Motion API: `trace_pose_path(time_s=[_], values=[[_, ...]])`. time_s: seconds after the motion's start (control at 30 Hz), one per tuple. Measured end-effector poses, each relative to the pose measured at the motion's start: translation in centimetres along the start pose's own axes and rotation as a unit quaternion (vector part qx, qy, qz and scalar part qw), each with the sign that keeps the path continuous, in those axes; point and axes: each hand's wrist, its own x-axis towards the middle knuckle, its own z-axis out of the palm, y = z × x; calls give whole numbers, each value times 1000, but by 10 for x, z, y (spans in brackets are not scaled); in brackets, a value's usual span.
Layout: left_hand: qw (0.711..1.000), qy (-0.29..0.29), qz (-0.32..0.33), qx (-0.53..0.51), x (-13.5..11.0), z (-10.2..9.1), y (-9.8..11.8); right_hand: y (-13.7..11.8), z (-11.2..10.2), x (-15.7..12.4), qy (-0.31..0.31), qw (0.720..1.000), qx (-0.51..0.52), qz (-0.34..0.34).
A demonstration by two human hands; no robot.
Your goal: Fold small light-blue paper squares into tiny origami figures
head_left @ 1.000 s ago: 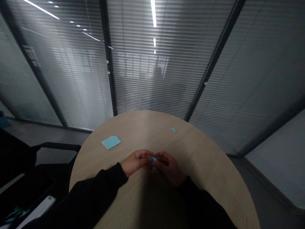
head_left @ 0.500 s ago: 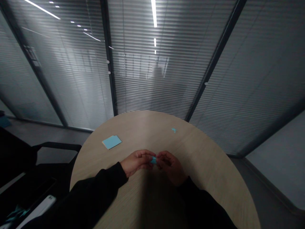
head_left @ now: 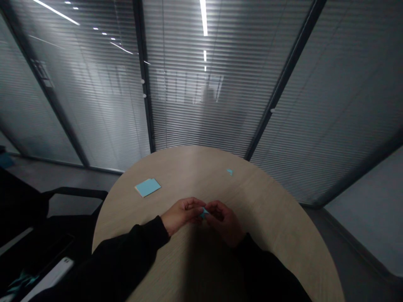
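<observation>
A small piece of folded light-blue paper [head_left: 204,212] is held between my two hands, above the near middle of the round table. My left hand [head_left: 182,214] pinches it from the left side, thumb on top. From the right, my right hand [head_left: 226,222] grips its other edge between thumb and fingers. The fingers cover most of the paper, so its full shape is hidden. Further off to the left lies a stack of light-blue paper sheets [head_left: 147,187]. Beyond my right hand rests a small blue folded paper piece [head_left: 230,172].
The round wooden table [head_left: 277,226] reaches to a glass partition with blinds [head_left: 201,121]. At the left stands a black chair [head_left: 78,192]. A white phone-like object [head_left: 52,277] and crumpled teal material [head_left: 22,283] lie at lower left.
My fingers have shifted slightly around the paper, and it now shows a more pointed shape. The left thumb has moved a little further over it. The things on the table have stayed put.
</observation>
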Motion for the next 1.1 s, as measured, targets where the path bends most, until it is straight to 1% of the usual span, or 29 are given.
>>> trace_pose_path(time_s=[0.17,0.27,0.33,0.47,0.57,0.7,0.93,1.1], values=[[1000,0,11,21,1,0,-2,-1,2,-1,46,994,-95,-3],[1000,3,13,23,0,0,-3,-2,2,-2,51,991,-120,-4],[1000,8,9,18,0,0,-2,-2,1,-2,42,993,-106,-8],[1000,14,4,-4,0,0,0,1,-2,-1,2,999,-44,-2],[1000,14,0,-9,0,1,2,1,-3,-2,-6,999,-33,5],[1000,17,1,-4,0,2,1,-3,-1,-2,-3,1000,-16,19],[1000,-7,15,19,1,1,-2,-11,3,-1,29,997,-23,74],[999,-4,19,34,1,0,-2,-7,3,0,46,996,-28,75]])
